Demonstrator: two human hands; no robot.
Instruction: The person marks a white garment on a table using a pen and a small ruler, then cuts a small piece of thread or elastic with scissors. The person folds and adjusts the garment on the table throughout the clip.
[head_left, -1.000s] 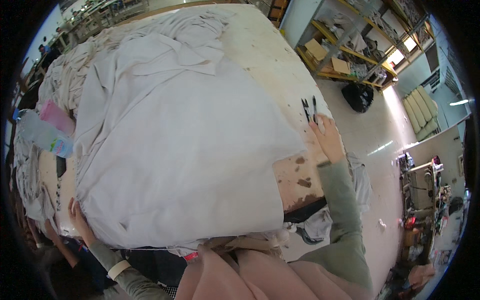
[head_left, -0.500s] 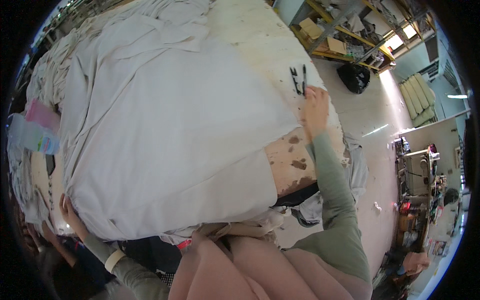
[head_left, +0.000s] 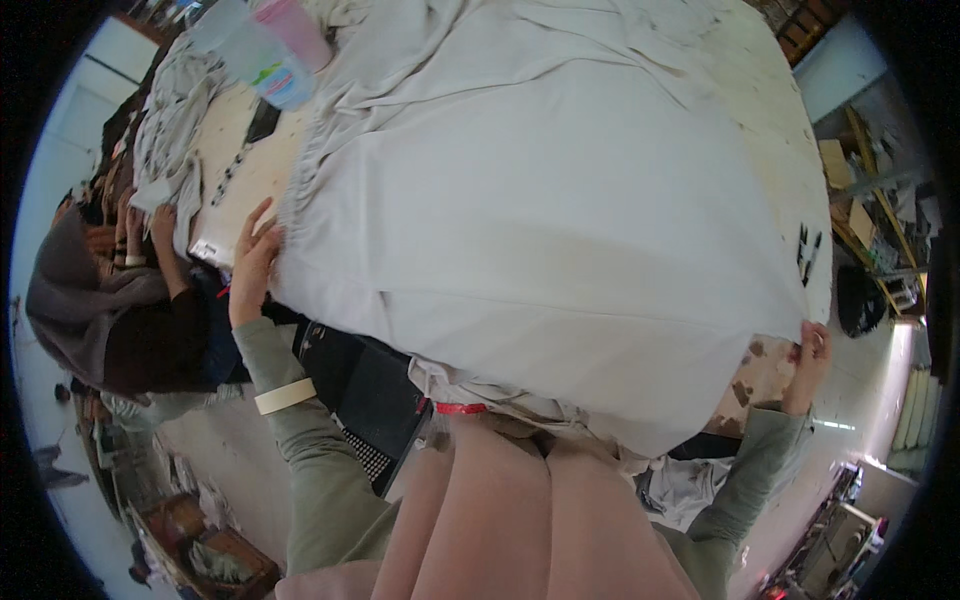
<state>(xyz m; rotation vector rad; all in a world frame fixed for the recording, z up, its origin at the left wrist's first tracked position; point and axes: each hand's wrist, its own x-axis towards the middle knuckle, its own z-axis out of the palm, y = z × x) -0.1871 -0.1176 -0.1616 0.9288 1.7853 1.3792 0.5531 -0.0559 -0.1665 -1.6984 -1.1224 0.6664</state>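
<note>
A pale grey-white garment lies spread over the table, with a gathered, elastic-looking edge at its left. At the lower part of that gathered edge is my left hand, its fingertips closed on the cloth and one finger lifted. My right hand pinches the garment's right-hand corner at the table's right edge. Just beyond it lie a black pen and black thread snips. Between the hands the cloth looks mostly smooth, with folds toward the far side.
A pink container and a clear plastic one stand at the far left, near a dark flat object. Another person works with cloth at the left. Shelving and a black bag stand off to the right.
The view has swung left. My right hand has gone from beside the pen and snips to the garment's corner. My left hand stays by the gathered edge.
</note>
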